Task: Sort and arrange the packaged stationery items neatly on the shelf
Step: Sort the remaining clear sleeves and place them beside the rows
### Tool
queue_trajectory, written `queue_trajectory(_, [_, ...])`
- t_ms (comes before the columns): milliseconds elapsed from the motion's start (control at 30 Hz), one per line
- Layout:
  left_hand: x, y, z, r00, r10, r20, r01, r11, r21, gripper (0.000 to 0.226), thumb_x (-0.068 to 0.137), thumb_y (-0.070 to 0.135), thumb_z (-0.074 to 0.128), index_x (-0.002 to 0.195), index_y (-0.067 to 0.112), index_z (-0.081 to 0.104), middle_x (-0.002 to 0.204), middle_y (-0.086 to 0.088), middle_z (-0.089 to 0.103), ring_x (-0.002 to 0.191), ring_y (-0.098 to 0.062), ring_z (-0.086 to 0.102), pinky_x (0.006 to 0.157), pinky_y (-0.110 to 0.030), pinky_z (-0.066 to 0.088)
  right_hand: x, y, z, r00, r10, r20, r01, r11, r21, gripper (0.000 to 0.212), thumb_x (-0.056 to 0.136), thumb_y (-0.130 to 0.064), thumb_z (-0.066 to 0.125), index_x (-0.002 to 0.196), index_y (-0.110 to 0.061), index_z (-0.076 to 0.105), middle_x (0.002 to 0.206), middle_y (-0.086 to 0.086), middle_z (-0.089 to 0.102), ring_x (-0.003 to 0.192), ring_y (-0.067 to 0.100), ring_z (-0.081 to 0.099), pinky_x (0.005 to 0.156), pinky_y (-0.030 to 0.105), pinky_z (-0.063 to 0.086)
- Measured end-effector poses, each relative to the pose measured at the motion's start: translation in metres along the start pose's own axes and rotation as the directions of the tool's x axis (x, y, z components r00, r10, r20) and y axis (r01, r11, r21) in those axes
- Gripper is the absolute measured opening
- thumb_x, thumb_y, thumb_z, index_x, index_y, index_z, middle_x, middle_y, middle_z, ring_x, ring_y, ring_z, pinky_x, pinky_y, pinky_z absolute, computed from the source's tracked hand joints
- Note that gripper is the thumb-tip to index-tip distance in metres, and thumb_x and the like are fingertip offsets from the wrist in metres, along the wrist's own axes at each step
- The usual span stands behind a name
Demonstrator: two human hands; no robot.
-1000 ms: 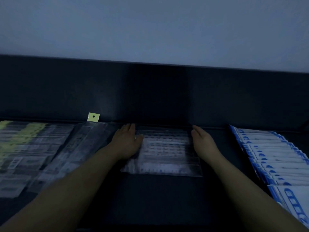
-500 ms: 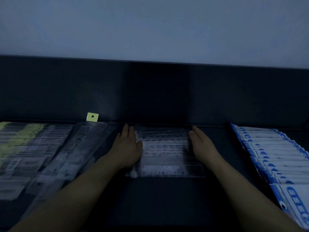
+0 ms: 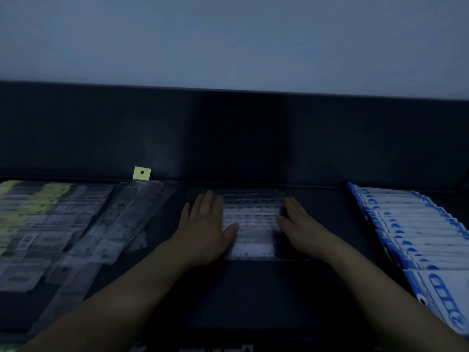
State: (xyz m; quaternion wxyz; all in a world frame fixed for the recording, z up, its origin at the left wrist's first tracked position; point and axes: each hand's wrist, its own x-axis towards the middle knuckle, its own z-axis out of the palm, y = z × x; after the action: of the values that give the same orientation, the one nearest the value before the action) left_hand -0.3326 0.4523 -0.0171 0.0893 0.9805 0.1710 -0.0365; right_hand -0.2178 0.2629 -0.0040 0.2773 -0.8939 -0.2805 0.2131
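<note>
The stack [image 3: 250,224] of packs lies flat on the shelf [image 3: 253,295], its far edge at the back wall [image 3: 241,138], with the left hand [image 3: 205,229] and right hand [image 3: 299,224] laid flat, fingers straight, against its sides and the left thumb on top. Squeezed unevenly, the packs could slip over each other and fan out or buckle, being clear, glossy film over ruler-like print. Left of the stack lie skewed sleeves [image 3: 121,219] and a yellow tag [image 3: 142,173]; right of it, blue packs [image 3: 411,224]
</note>
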Motion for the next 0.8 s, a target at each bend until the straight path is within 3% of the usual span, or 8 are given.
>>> queue_trajectory(200, [-0.002,0.001,0.01,1.0,0.019,-0.008,-0.019,1.0,0.015,0.075,0.096,0.06,0.018,0.153,0.017,-0.004,0.162,-0.006,-0.009,0.148,-0.022,-0.008,0.119,-0.046,-0.003,-0.013,0.001,0.007,0.998,-0.052,0.023,0.056,0.979,-0.194,0.068,0.102,-0.04,0.028,0.151,-0.01,-0.009,0.159,0.003,-0.018,0.145,0.012,-0.014,0.11,0.02,-0.008])
queue_trajectory(333, [-0.015,0.004,-0.002,0.989,0.058,-0.137,-0.047,0.996,0.079,0.076,0.09,0.065,0.012,0.153,0.022,0.011,0.161,-0.004,0.005,0.148,-0.021,0.001,0.119,-0.046,0.002,-0.018,-0.001,0.009,0.999,-0.048,-0.015,0.038,0.925,-0.377,0.073,0.099,-0.053,0.023,0.152,-0.015,-0.009,0.158,0.003,-0.02,0.145,0.016,-0.019,0.117,0.033,-0.01])
queue_trajectory(433, [-0.031,0.004,-0.015,0.955,0.1,-0.278,-0.099,0.995,0.018,0.074,0.085,0.064,0.011,0.147,0.028,0.033,0.153,0.003,0.032,0.142,-0.018,0.025,0.116,-0.038,0.016,-0.022,-0.009,0.002,0.992,-0.11,-0.057,0.078,0.91,-0.408,0.074,0.096,-0.057,0.024,0.152,-0.02,-0.007,0.158,0.002,-0.021,0.144,0.016,-0.021,0.117,0.035,-0.012])
queue_trajectory(533, [-0.05,-0.006,-0.022,0.908,0.1,-0.407,-0.156,0.982,-0.106,0.066,0.084,0.058,0.024,0.126,0.022,0.061,0.125,0.001,0.062,0.111,-0.022,0.059,0.099,-0.034,0.044,-0.025,-0.02,-0.003,0.988,-0.14,-0.066,0.093,0.879,-0.467,0.074,0.096,-0.057,0.029,0.152,-0.022,-0.005,0.157,0.004,-0.022,0.144,0.017,-0.023,0.117,0.036,-0.012])
queue_trajectory(600, [-0.067,-0.02,-0.026,0.9,0.031,-0.435,-0.115,0.979,-0.169,0.063,0.084,0.058,0.029,0.12,0.021,0.066,0.114,0.001,0.068,0.102,-0.02,0.064,0.09,-0.03,0.049,-0.031,-0.032,-0.003,0.99,-0.133,-0.041,0.097,0.871,-0.482,0.074,0.095,-0.057,0.03,0.152,-0.025,-0.004,0.157,0.005,-0.023,0.143,0.018,-0.024,0.117,0.036,-0.011])
queue_trajectory(667, [-0.085,-0.041,-0.033,0.902,-0.081,-0.425,-0.027,0.97,-0.242,0.059,0.085,0.059,0.034,0.122,0.024,0.064,0.115,0.004,0.068,0.105,-0.015,0.063,0.091,-0.025,0.047,-0.038,-0.047,0.001,0.989,-0.148,-0.007,0.127,0.872,-0.472,0.073,0.095,-0.058,0.031,0.152,-0.027,-0.001,0.157,0.005,-0.023,0.143,0.018,-0.024,0.118,0.036,-0.01])
queue_trajectory(800, [-0.106,-0.1,-0.041,0.873,-0.227,-0.432,0.087,0.943,-0.321,0.044,0.088,0.049,0.048,0.116,0.021,0.067,0.104,0.002,0.07,0.095,-0.018,0.065,0.08,-0.029,0.049,-0.047,-0.082,0.018,0.978,-0.205,0.034,0.2,0.882,-0.428,0.067,0.096,-0.056,0.031,0.152,-0.029,0.005,0.157,0.0,-0.022,0.143,0.014,-0.025,0.116,0.034,-0.008])
